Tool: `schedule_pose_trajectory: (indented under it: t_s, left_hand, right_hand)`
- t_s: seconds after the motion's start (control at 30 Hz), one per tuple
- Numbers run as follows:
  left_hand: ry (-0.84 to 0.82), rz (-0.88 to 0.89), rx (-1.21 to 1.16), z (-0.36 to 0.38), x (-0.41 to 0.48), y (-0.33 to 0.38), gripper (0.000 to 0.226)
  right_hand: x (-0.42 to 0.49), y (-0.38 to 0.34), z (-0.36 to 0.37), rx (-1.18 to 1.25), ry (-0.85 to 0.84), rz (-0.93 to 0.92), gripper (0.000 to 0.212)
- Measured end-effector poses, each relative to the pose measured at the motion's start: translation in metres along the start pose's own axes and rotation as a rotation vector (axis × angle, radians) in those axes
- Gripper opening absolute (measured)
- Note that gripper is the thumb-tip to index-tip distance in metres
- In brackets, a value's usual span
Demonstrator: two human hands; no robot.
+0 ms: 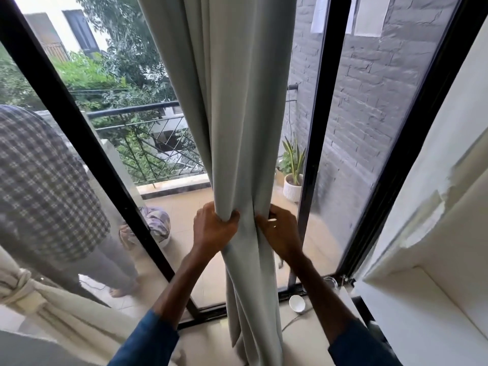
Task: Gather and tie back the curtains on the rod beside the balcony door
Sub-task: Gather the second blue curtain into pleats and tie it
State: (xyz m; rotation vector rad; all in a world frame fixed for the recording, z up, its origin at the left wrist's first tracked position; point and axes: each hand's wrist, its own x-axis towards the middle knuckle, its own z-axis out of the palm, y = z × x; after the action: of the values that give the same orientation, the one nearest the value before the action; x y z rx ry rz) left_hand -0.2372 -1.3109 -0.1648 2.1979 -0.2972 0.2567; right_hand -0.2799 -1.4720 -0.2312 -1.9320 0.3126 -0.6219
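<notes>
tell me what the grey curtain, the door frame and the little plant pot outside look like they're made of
Grey curtain: a woven, matte fabric, fairly heavy; it falls in deep soft folds and bunches under each hand's grip.
Door frame: likely black painted or coated metal; thin, straight, smooth with a slight sheen.
Plant pot: looks like white ceramic with a ribbed wall, though plastic is possible.

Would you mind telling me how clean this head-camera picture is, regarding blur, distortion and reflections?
Head view: wide-angle bending bows the door frame; the right hand is slightly motion-blurred; the glass reflects a checked-shirt figure; daylight is soft, without harsh shadows.
</notes>
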Motion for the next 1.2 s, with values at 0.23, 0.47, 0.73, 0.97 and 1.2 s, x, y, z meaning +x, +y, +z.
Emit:
schedule_pose_trajectory:
  t_s: [0.23,0.47,0.73,0.97,1.2]
  left_hand:
    - [-0.148,-0.048,-0.332,0.034,-0.044,-0.03,0.032]
    - [-0.007,-0.056,-0.314,0.037,-0.042,-0.032,0.029]
    - [-0.002,-0.09,-0.161,0.027,-0.036,-0.048,0.036]
    - [0.073,-0.171,-0.067,0.021,-0.027,-0.052,0.039]
    - [0.155,-0.232,-0.007,0.021,-0.016,-0.042,0.04]
  right_hand:
    - [-0.068,-0.003,0.033,-0.088,0.013,-0.139,0.027]
    - [-0.056,0.016,-0.011,-0.181,-0.417,-0.113,0.042]
    - [-0.023,0.049,-0.054,-0.31,-0.343,-0.019,0.047]
    - [-0.028,0.044,-0.072,-0.265,-0.38,0.105,0.027]
    - [-0.06,0.04,-0.059,-0.293,-0.559,0.184,0.025]
